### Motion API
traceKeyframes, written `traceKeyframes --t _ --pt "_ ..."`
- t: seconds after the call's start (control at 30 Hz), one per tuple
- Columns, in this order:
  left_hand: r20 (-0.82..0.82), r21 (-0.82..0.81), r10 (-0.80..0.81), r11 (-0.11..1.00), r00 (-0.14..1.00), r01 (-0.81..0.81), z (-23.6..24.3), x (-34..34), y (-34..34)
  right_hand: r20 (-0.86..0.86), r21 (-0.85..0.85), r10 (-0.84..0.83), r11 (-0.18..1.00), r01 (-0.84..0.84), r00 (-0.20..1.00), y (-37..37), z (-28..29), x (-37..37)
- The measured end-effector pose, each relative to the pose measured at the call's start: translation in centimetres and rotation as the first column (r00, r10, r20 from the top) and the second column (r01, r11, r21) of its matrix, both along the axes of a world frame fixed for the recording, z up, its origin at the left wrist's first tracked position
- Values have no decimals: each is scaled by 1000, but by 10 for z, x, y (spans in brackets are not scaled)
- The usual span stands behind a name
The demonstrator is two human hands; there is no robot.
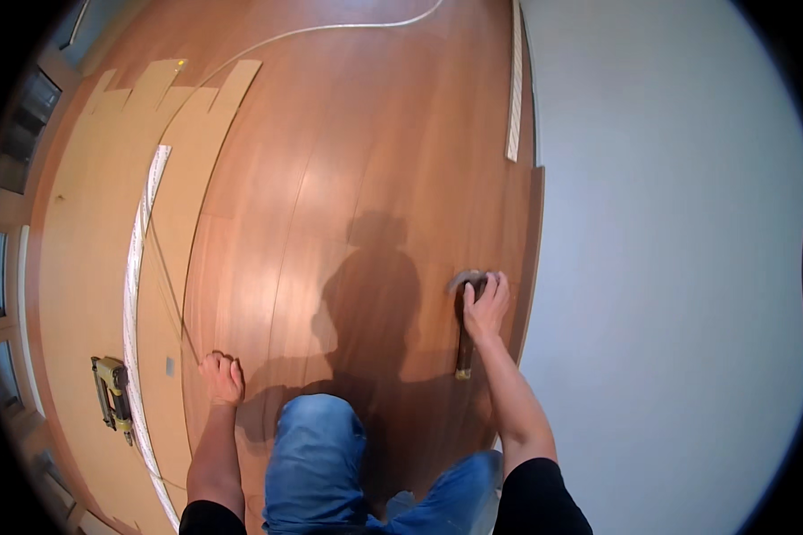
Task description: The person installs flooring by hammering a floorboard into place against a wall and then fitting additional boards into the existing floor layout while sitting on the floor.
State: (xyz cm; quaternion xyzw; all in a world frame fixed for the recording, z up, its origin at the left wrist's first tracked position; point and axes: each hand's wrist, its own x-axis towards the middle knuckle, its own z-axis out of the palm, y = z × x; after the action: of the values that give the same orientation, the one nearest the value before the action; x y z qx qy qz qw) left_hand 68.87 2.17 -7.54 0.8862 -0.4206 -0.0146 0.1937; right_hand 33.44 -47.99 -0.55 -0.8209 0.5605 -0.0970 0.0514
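Note:
On the right, my right hand [485, 305] grips a hammer [465, 357] by the top of its dark handle, just under the metal head, over the brown wood floor. At lower left, my left hand [222, 379] is down at the floor with curled fingers, beside the edge of a tan board [169, 267] and a thin hose [174, 294]; I cannot make out whether anything is inside it. My bent knee [317, 428] in jeans is between my hands.
A nail gun [111, 397] lies on the tan boards beside a long white strip [134, 285]. A narrow trim piece [513, 80] and a brown strip [531, 223] run along the pale wall [669, 267] at right. Framed openings [0, 276] line the left side.

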Motion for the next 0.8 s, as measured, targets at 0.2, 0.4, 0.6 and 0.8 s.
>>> traceKeyframes --t 0.2,0.4,0.6,0.8 --pt "-3 60 3 998 1000 -3 4 0 -2 24 -176 36 984 -32 999 -178 -39 91" --pt "-18 317 107 944 994 -96 11 -5 -16 -26 -109 77 991 -80 997 -255 -91 174" --pt "-311 341 331 914 891 -221 44 34 -165 -52 -216 102 970 -111 993 -250 -84 182" --pt "-282 -56 -133 991 950 122 19 170 -554 -25 -54 61 997 -62 998 -253 -71 190"
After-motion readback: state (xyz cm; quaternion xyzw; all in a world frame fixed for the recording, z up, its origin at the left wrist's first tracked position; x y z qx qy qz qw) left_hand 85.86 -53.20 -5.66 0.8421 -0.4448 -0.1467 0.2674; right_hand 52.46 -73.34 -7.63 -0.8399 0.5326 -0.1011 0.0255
